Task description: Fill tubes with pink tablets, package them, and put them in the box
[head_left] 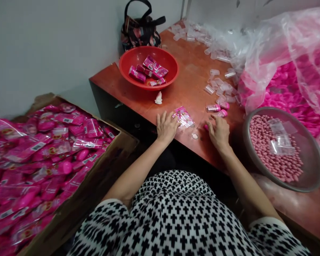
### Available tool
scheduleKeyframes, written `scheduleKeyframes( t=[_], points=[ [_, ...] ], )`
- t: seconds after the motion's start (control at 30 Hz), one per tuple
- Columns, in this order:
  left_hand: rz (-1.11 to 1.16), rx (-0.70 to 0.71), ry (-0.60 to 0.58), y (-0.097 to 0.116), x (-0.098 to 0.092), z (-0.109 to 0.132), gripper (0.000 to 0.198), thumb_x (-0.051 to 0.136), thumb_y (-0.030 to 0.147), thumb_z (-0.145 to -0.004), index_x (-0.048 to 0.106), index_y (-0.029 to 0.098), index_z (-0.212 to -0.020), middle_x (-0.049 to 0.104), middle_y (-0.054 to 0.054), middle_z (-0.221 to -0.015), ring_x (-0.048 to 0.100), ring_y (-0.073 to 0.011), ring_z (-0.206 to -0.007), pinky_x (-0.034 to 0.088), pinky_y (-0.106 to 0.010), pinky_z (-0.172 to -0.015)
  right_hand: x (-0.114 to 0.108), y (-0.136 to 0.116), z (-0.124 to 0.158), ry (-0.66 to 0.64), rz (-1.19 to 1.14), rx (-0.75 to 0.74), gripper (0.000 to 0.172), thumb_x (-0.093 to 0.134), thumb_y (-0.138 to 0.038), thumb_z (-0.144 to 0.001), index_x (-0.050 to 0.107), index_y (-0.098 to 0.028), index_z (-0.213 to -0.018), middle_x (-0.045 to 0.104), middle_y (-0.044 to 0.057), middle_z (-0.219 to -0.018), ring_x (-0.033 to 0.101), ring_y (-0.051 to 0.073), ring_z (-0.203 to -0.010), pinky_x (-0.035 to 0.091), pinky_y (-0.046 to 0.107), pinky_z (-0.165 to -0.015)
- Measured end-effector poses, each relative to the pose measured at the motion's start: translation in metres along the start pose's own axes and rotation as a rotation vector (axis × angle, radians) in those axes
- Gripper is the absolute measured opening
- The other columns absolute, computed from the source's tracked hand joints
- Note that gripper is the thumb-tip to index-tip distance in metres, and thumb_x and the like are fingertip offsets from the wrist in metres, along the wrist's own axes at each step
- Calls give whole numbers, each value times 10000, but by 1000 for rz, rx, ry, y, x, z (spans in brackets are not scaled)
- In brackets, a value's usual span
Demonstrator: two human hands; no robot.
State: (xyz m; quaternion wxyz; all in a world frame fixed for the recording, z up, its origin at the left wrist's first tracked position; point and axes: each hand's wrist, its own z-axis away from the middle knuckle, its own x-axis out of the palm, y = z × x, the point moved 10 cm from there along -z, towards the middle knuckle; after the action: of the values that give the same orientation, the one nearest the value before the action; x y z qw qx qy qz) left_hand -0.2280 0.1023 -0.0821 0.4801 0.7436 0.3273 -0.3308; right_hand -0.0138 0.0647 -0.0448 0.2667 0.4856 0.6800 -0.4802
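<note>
My left hand (166, 128) lies flat at the table's front edge, fingers spread, fingertips touching a shiny pink printed plastic wrapper (184, 117). To its right, my right hand (219, 132) is curled low over the tabletop, with a small pink piece (206, 127) at its thumb and fingertips; most of that piece is hidden. Just beyond the right fingers lie a few small clear tubes with pink ends (213, 108). Between the hands there is a small white patch (194, 136) on the tabletop.
A red bowl (122, 73) holds pink packets. Clear plastic cylinders (221, 87) lie loose behind the right hand. At right stand a grey basin (313, 170) of pink beads and a bag (290, 81) of pink parts. A carton (114, 144) of pink packages is at left; a handbag (141, 33) behind.
</note>
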Motion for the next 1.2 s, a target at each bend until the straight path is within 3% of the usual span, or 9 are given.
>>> scheduleKeyframes(
  t=[0.1, 0.23, 0.47, 0.57, 0.7, 0.8, 0.93, 1.07, 1.2],
  points=[
    [19, -7, 20, 1, 0, 1, 241, 565, 320, -882, 697, 256, -1074, 599, -59, -1299, 412, -330, -1319, 141, -600, -1144, 1, -20, -4, -4, -177, -70, 325, 489, -368, -880, 614, -168, -1103, 676, 129, -1088, 606, 252, -1014, 447, 425, -911],
    [59, 7, 56, 3, -4, 3, 190, 561, 288, -889, 715, 285, -1002, 676, -12, -1180, 473, -289, -1275, 132, -595, -1148, 19, -41, -16, -95, -414, 11, 328, 509, -412, -874, 642, -163, -1041, 698, 125, -1023, 639, 232, -926, 487, 402, -848],
    [122, 86, 191, 11, -31, 3, 227, 505, 325, -925, 709, 266, -1005, 678, -8, -1182, 512, -228, -1242, 243, -489, -1129, 83, -66, -24, -488, -935, 316, 457, 710, -467, -706, 617, -159, -1031, 684, 22, -715, 594, 135, -590, 476, 269, -579],
    [126, 81, 201, -2, -46, -14, 336, 519, 423, -904, 659, 243, -1150, 655, -55, -1214, 510, -247, -1218, 286, -433, -1098, 87, -64, -29, -408, -1136, 453, 454, 765, -404, -637, 590, -164, -981, 661, -21, -680, 575, 97, -553, 444, 214, -517],
    [-29, -240, 204, -61, -58, -48, 518, 495, 513, -886, 572, 189, -1283, 621, -148, -1173, 536, -305, -1084, 369, -414, -948, 83, -61, -35, -328, -1133, 470, 489, 763, -382, -641, 550, -178, -1032, 658, -36, -669, 585, 95, -549, 440, 199, -496],
    [-133, -365, 135, -88, -52, -68, 452, 448, 507, -907, 652, 200, -1168, 623, -156, -1089, 522, -335, -1047, 352, -439, -898, 91, -63, -37, -369, -1140, 463, 534, 734, -432, -672, 515, -191, -1096, 619, -54, -605, 537, 100, -464, 413, 210, -429],
    [-88, -385, 119, -102, -41, -81, 316, 491, 423, -906, 719, 204, -915, 642, -125, -992, 519, -314, -1010, 349, -422, -876, 96, -61, -40, -356, -1180, 440, 514, 729, -423, -689, 498, -221, -1101, 601, -59, -613, 533, 104, -462, 434, 228, -443],
    [22, -395, 213, -110, -48, -81, 256, 608, 408, -840, 652, 184, -723, 639, -106, -907, 537, -277, -950, 367, -402, -878, 93, -63, -41, -381, -1213, 391, 542, 749, -395, -677, 482, -249, -1125, 622, -50, -674, 583, 130, -539, 489, 266, -507],
    [319, -328, 353, -85, -68, -56, 255, 750, 394, -718, 640, 187, -818, 635, -69, -912, 561, -217, -904, 401, -339, -891, 84, -67, -41, -404, -1262, 314, 577, 751, -398, -679, 471, -251, -1162, 641, -33, -719, 595, 138, -587, 487, 265, -529]
  ],
)
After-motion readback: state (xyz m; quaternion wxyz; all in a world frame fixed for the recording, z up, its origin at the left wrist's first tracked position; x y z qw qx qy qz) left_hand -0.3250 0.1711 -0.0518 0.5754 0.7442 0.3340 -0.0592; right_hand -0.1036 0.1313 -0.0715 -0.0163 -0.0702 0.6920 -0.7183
